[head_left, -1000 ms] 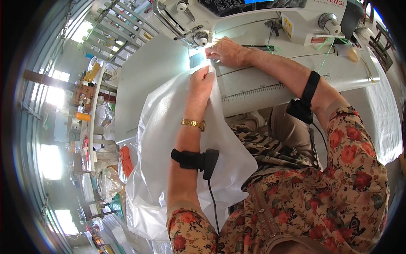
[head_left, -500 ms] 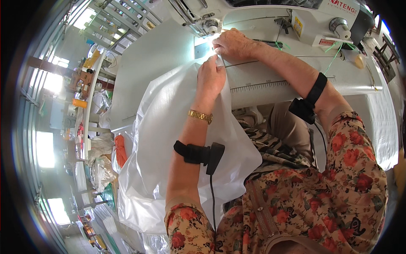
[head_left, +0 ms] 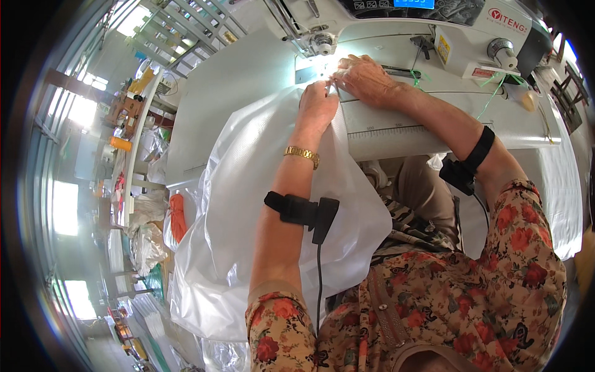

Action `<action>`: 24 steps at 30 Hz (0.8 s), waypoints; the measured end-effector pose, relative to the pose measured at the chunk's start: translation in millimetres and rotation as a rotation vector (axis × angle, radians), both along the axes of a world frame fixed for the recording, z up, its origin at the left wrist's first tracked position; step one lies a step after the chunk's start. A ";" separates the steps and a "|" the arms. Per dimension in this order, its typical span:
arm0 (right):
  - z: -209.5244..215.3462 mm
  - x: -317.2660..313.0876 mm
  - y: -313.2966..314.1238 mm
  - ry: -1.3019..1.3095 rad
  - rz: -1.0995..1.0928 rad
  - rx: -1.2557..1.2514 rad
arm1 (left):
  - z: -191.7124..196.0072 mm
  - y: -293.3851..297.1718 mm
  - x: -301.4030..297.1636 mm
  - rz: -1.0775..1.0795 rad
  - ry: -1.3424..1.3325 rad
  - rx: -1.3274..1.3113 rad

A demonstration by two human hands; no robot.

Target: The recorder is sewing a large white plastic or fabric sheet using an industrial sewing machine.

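My left hand (head_left: 318,106) pinches the folded edge of a large white plastic sheet (head_left: 260,180), just in front of the needle of a sewing machine (head_left: 322,42). To its right, my right hand (head_left: 367,82) has its fingers curled at the same edge, the fingertips close to my left hand's. Glare from the machine's lamp and my own fingers hide the exact grip and the stitching spot. From my hands the sheet spreads over the table's front and hangs down in loose folds towards my lap.
A printed ruler (head_left: 396,126) runs along the table (head_left: 217,99) front. Green thread (head_left: 491,96) hangs by the handwheel (head_left: 502,53). Left of the table stand a cluttered shelf (head_left: 137,149) and an orange bundle (head_left: 178,218). Black straps with cables circle both forearms.
The whole view has shifted a little, bringing more of the machine's lit display into sight. My left hand is slightly nearer the needle; my right hand sits slightly farther to its right.
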State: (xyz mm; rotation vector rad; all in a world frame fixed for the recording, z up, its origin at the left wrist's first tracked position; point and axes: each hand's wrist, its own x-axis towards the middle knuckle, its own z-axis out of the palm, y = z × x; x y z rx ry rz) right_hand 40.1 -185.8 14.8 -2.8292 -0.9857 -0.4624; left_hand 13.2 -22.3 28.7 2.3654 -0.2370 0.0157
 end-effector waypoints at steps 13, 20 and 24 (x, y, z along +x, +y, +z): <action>5.5 -1.4 12.5 -0.107 0.026 -0.066 | 7.1 -2.7 -13.1 0.004 -0.231 0.135; 7.0 -9.0 22.9 -0.017 -0.080 -0.028 | 3.3 0.7 -35.9 0.019 -0.289 0.508; 4.1 -5.9 27.1 -0.044 -0.099 -0.064 | -5.8 12.8 -32.9 0.024 -0.383 0.421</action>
